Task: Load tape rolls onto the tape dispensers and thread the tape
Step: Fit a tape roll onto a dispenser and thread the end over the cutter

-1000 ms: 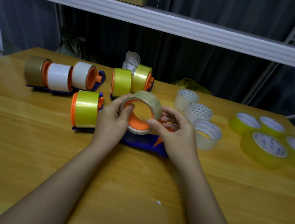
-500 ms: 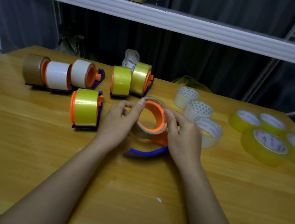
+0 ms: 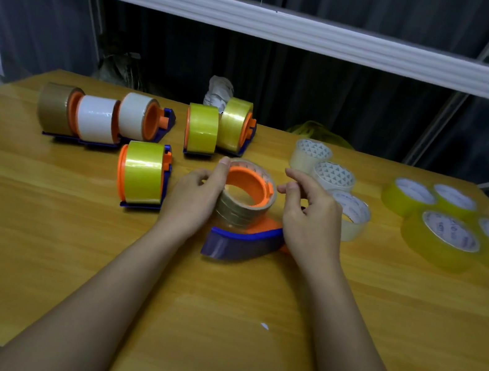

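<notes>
Wooden table [image 3: 32, 229] under a shelf, left hand [image 3: 193, 199] gripping the clear tape roll [image 3: 241, 207] sat on an orange-hubbed blue dispenser [image 3: 239, 245] mid-table, right hand [image 3: 312, 220] loosely curled beside it holding nothing, loaded dispensers [image 3: 143, 175] left, spare yellow rolls [image 3: 442, 240] right

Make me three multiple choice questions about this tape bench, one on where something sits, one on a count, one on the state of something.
1. Where do the loose yellow rolls lie?
A. left end of the table
B. right end
C. on the shelf

2. How many dispensers stand already loaded behind the hands?
A. three
B. six
C. nine

3. What is the left hand doing?
A. gripping the tape roll on the orange hub
B. lying flat on the table
C. lifting a box

Answers: B, four yellow rolls lie far right; B, six loaded dispensers show; A, its fingers curl round the roll.
</notes>
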The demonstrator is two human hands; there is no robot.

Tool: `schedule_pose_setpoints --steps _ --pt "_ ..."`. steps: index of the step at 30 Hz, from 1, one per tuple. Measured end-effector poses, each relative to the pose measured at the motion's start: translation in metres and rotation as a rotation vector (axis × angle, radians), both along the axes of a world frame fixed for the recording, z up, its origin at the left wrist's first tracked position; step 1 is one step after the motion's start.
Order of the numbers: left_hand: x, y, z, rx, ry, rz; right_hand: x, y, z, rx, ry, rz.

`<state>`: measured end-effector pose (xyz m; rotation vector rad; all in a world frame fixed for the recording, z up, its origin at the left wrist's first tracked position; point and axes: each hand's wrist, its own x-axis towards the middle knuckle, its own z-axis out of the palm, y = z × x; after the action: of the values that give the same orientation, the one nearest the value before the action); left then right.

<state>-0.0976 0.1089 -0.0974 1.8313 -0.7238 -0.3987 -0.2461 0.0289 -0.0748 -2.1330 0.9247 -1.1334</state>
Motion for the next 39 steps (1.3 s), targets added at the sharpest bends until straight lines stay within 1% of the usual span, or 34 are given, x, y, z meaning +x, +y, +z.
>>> schedule_pose_setpoints --steps 3,6,8,11,14,17,21,24,28,31,33,36,39 --pt "0.001 0.000 -0.001 -0.108 -0.084 0.025 -0.001 0.001 0.001 -0.029 0.034 0.045" --pt "-0.008 0.005 0.007 -0.221 -0.233 0.027 -0.002 0.002 0.000 -0.052 0.128 0.115" --pt "-0.015 0.010 0.013 -0.312 -0.312 0.018 -0.003 0.002 0.001 -0.004 0.157 0.195" --pt "-0.014 0.013 0.017 -0.418 -0.348 -0.013 -0.004 0.003 0.004 0.114 0.117 0.277" --pt "-0.011 0.013 0.018 -0.432 -0.456 -0.046 -0.002 0.002 0.004 0.159 0.047 0.284" --pt "-0.011 0.014 0.018 -0.454 -0.460 -0.103 -0.002 0.001 0.003 0.211 -0.003 0.309" --pt "-0.012 0.015 0.017 -0.457 -0.468 -0.157 -0.003 0.001 0.004 0.242 0.006 0.330" --pt "-0.013 0.015 0.017 -0.444 -0.457 -0.193 -0.002 0.001 0.004 0.291 -0.069 0.348" --pt "-0.016 0.019 0.016 -0.334 -0.459 -0.257 -0.003 -0.001 0.000 0.342 -0.091 0.387" --pt "-0.019 0.018 0.015 -0.220 -0.439 -0.286 -0.004 -0.003 -0.001 0.279 -0.090 0.376" --pt "-0.018 0.017 0.013 -0.172 -0.472 -0.276 -0.005 -0.004 -0.001 0.229 -0.082 0.361" --pt "-0.017 0.016 0.011 -0.158 -0.488 -0.235 -0.007 -0.006 -0.001 0.168 -0.015 0.364" --pt "-0.014 0.015 0.010 -0.171 -0.479 -0.202 -0.008 -0.007 -0.003 0.108 0.000 0.378"
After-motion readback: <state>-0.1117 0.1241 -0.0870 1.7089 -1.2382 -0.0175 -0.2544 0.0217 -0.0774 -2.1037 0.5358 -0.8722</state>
